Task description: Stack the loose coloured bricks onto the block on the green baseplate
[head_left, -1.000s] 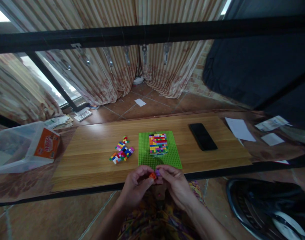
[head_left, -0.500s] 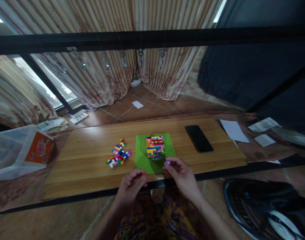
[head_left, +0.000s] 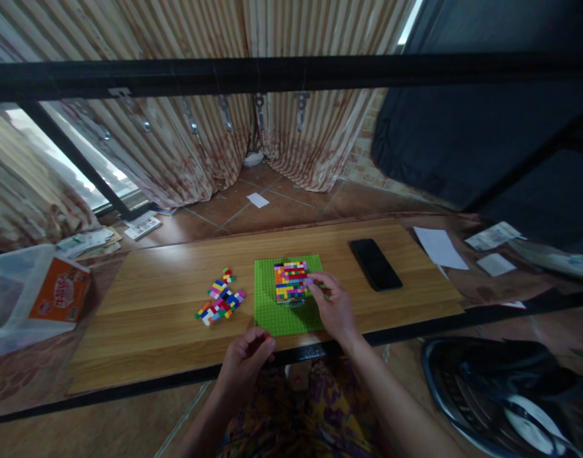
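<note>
My right hand (head_left: 333,306) pinches a small purple toy brick (head_left: 309,281) at the right side of a multicoloured brick block (head_left: 289,284). That block stands on a green baseplate (head_left: 267,318); my fingers hide part of its right edge. Down at the table's front edge, my left hand (head_left: 249,353) is closed, thumb against fingers, with a bit of an orange-red brick (head_left: 267,337) showing between them. To the left of the baseplate lies a loose pile of coloured bricks (head_left: 221,298).
A black phone (head_left: 375,264) lies on the wooden table (head_left: 153,286), right of the baseplate. Beyond the table's left end stands a clear plastic box (head_left: 19,292) with an orange label. White paper (head_left: 440,248) lies by the right end. A dark bar (head_left: 291,73) crosses above.
My right hand has moved forward and slightly left, bringing the purple brick from the baseplate's front right to the block's right side. My left hand stays near the front edge. The view has shifted slightly.
</note>
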The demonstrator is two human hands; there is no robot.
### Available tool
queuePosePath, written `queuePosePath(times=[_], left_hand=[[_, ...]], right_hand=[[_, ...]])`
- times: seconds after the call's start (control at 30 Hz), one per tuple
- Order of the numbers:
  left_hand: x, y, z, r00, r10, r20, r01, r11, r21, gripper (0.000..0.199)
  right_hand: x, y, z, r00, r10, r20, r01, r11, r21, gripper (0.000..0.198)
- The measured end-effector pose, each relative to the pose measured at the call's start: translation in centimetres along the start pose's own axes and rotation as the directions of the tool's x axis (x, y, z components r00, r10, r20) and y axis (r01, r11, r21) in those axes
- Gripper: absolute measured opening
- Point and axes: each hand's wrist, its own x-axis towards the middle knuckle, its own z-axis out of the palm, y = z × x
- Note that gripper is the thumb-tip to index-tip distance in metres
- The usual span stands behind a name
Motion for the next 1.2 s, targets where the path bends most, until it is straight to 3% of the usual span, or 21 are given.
queuePosePath(times=[0.23, 0.4, 0.57, 0.87, 1.2], left_hand=[[0.3, -0.3, -0.3, 1.0, -0.016, 0.025, 0.016, 1.0, 0.024, 0.025], [0.5, -0.4, -0.4, 0.999, -0.004, 0.039, 0.003, 0.999, 0.042, 0.025], [0.5, -0.5, -0.5, 0.999, -0.021, 0.047, 0.019, 0.999, 0.034, 0.025], [0.6, -0.5, -0.4, 0.999, -0.033, 0.043, 0.032, 0.999, 0.032, 0.025], [0.8, -0.3, 0.0, 0.999, -0.044, -0.011, 0.043, 0.995, -0.09, 0.022]], right_hand=[[0.6, 1.5, 0.6, 0.995, 0.092, -0.027, -0.086, 0.983, 0.163, 0.019], [0.9, 1.3, 1.1, 0.961, 0.275, -0.025, -0.239, 0.872, 0.426, 0.021], [1.3, 0.6, 1.0, 0.948, 0.318, 0.008, -0.275, 0.806, 0.524, 0.024], [2.0, 0.9, 1.9, 0.923, 0.384, -0.036, -0.317, 0.809, 0.494, 0.035], [2.5, 1.4, 2.2, 0.943, 0.331, -0.024, -0.291, 0.859, 0.421, 0.031]])
